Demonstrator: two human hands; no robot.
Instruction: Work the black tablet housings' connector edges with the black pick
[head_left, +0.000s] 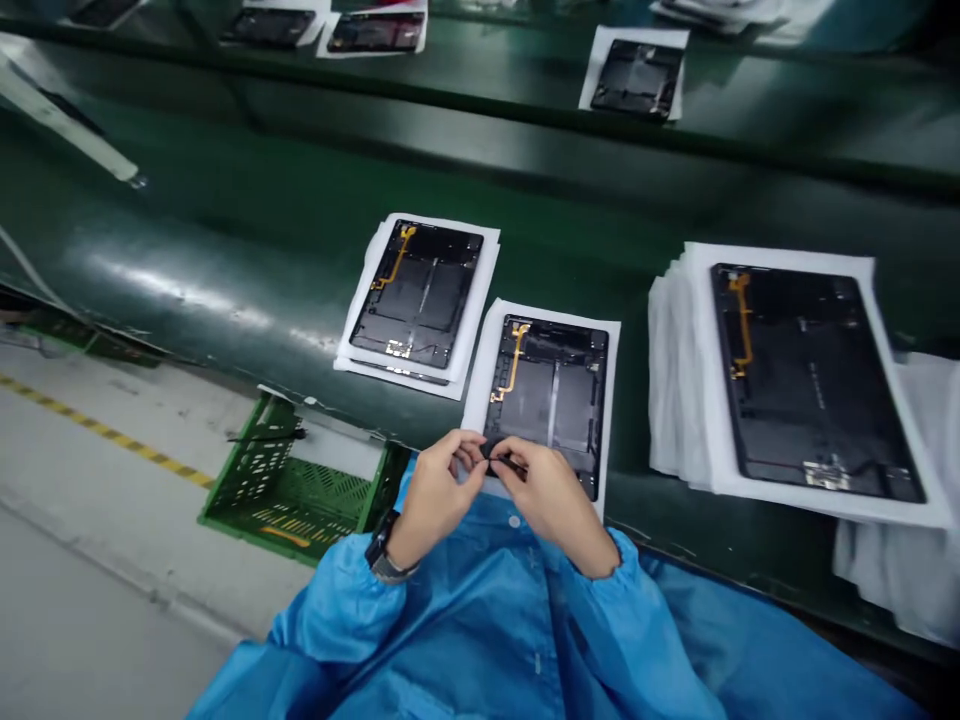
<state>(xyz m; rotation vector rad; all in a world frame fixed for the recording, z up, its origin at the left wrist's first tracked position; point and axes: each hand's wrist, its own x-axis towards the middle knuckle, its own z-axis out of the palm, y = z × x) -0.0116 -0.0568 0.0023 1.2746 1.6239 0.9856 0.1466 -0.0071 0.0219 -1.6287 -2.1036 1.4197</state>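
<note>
My left hand (442,487) and my right hand (546,487) meet over the lower end of an opened tablet housing (538,400). Fingertips of both hands are closed on a small black part (491,450); its kind is too small to make out. The housing lies on a white foam sheet (609,400) and has an orange flex cable (514,365) along its left side. My fingers hide its lower left corner. Just up and left lies another opened tablet housing (420,290), stacked on foam sheets.
To the right, a tall stack of foam sheets (675,370) bears another housing (817,380). A green crate (292,490) stands below the bench edge at left. More housings lie on the rear shelf (495,70). A white rod-like arm (71,120) reaches in from the left.
</note>
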